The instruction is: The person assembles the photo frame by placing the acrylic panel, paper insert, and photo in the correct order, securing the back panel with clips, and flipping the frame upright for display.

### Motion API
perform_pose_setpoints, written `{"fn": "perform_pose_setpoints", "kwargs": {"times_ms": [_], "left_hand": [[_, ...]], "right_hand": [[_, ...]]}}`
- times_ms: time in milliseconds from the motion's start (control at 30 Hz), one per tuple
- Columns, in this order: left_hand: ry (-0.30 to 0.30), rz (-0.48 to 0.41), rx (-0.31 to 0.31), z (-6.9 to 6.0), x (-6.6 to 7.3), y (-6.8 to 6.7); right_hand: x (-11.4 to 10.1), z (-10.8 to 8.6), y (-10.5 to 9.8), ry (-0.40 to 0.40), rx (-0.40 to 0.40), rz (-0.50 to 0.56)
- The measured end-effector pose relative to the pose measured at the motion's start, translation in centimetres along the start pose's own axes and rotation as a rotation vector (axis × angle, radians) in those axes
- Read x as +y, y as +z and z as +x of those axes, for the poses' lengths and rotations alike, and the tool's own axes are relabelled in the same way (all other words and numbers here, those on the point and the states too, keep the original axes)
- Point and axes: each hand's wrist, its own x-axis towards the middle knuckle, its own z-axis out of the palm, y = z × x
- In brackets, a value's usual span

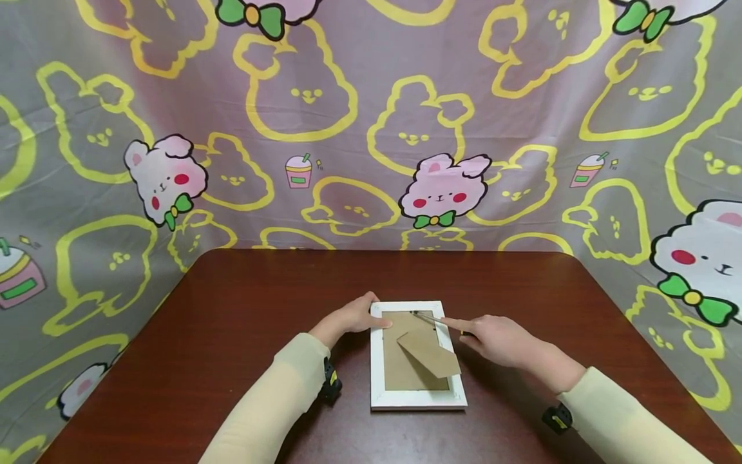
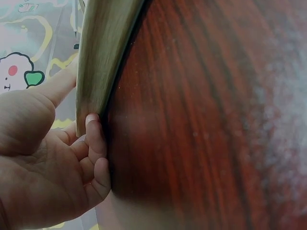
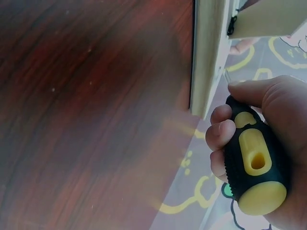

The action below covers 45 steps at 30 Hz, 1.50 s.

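A white picture frame (image 1: 377, 367) lies face down on the table, its brown backing board (image 1: 394, 361) facing up. The backing's stand flap (image 1: 431, 356) sticks up at an angle. At the frame's upper left corner, my left hand (image 1: 355, 316) grips the edge, thumb over the border and fingers against the side, as the left wrist view also shows. My right hand (image 1: 503, 340) holds a screwdriver with a black and yellow handle (image 3: 256, 151). Its thin shaft (image 1: 429, 317) reaches over the right border, the tip at a small dark fastener (image 1: 414, 312) on the backing's top edge.
The dark red-brown table (image 1: 278, 283) extends around the frame. Behind it and at both sides hangs a curtain (image 1: 371, 148) with cartoon rabbits. Another small dark fastener (image 1: 434, 329) sits at the backing's right edge.
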Motion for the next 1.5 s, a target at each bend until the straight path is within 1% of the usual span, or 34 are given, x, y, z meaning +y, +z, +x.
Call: {"fn": "perform_pose_setpoints", "kwargs": {"times_ms": [233, 300, 400, 533, 867, 1000, 1200, 1333, 1500], "left_hand": [[0.006, 0.021, 0.003, -0.2, 0.2, -0.3], [0.008, 0.025, 0.002, -0.2, 0.2, -0.3], [0.014, 0.024, -0.004, -0.2, 0.2, -0.3], [0.025, 0.028, -0.011, -0.2, 0.3, -0.3], [0.036, 0.03, -0.007, 0.0, 0.1, -0.1], [0.03, 0.035, -0.003, 0.1, 0.0, 0.1], [0.013, 0.02, -0.007, 0.2, -0.2, 0.1], [0.025, 0.02, -0.013, 0.0, -0.1, 0.0], [0.032, 0.006, -0.013, 0.0, -0.1, -0.1]], "right_hand": [[0.2, -0.4, -0.9, 0.075, -0.007, 0.043], [0.1, -0.4, -1.2, 0.079, -0.007, 0.049], [0.0, -0.3, -1.6, 0.058, 0.015, 0.045], [-0.5, -0.1, -2.0, 0.036, 0.022, 0.036], [-2.1, 0.3, -2.9, -0.021, -0.005, 0.03], [-2.4, 0.5, -2.7, -0.041, -0.007, 0.025], [-2.5, 0.7, -2.3, -0.072, -0.014, 0.026], [-2.7, 0.9, -2.0, -0.101, -0.023, 0.034], [-2.9, 1.3, -1.5, -0.141, -0.005, 0.017]]}}
